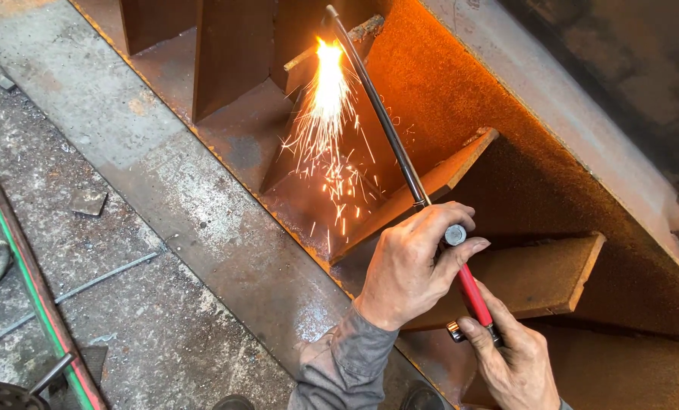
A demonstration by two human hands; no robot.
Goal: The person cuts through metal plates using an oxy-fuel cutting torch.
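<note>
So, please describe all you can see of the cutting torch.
The cutting torch has a long, thin dark tube and a red handle with a grey knob. It slants from the lower right up to a bright flame throwing sparks onto the rusty steel beam. The left hand holds it by the knob, the right hand at the red end.

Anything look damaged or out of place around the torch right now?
Nothing odd in the grip: left hand and right hand both hold the cutting torch. Sparks shower onto the rusty steel plate. A loose rod and metal scrap litter the floor.

two hands (412, 266) — one cutting torch (400, 159), five rusty ribs (225, 53)
</note>
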